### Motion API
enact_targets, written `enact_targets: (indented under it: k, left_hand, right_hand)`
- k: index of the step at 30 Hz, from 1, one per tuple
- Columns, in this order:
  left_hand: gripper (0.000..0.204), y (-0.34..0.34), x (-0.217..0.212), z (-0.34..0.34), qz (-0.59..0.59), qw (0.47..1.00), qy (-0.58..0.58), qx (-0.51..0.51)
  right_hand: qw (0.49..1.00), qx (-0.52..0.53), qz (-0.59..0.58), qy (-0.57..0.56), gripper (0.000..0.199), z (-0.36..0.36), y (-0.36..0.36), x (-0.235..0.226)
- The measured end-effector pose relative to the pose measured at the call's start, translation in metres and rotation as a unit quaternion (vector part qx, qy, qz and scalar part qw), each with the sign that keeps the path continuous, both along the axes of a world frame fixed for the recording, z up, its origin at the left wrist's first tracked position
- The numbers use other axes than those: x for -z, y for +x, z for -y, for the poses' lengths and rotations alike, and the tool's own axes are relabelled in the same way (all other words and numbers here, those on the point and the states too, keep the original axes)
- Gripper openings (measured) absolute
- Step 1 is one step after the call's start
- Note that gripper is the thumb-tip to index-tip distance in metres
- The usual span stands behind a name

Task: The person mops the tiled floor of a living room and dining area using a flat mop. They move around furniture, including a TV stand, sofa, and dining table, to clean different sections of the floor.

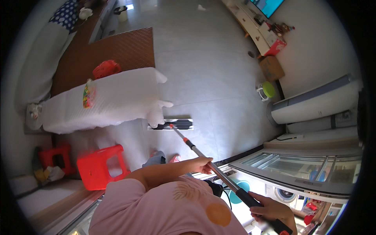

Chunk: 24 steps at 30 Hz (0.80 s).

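Observation:
I hold a flat mop with both hands. Its white and black head (172, 124) lies flat on the grey tiled floor, right beside the corner of a white-covered table (113, 98). The silver pole (190, 143) slants down toward me. My left hand (202, 164) is closed around the middle of the pole. My right hand (270, 209) grips the black handle end near the lower right. My pink shirt fills the bottom of the view.
A red plastic stool (102, 166) stands at my left, another red one (55, 156) behind it. A brown mat (117, 47) and red basket (105, 68) lie beyond the table. At right are a white tower appliance (313, 103), a cardboard box (271, 67) and a green-topped stool (267, 90).

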<state>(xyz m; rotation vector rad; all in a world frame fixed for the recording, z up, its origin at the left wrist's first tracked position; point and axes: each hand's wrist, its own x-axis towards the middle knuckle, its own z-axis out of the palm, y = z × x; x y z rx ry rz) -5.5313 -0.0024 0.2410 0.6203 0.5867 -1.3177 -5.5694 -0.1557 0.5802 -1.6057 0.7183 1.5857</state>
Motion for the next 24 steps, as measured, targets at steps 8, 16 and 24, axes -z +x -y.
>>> enact_targets:
  k: [8, 16, 24]
  left_hand:
    - [0.028, 0.094, -0.024, 0.075, 0.048, 0.997, -0.057, 0.033]
    - [0.016, 0.290, -0.005, 0.075, 0.068, 0.994, -0.073, -0.037]
    - [0.016, 0.500, -0.045, 0.047, 0.096, 0.983, -0.110, -0.107]
  right_hand:
    - [0.994, 0.062, 0.085, -0.023, 0.070, 0.052, 0.020, -0.010]
    - [0.972, 0.142, 0.184, 0.046, 0.066, 0.071, 0.165, 0.049]
    - [0.945, 0.206, 0.251, 0.047, 0.062, 0.062, 0.396, 0.078]
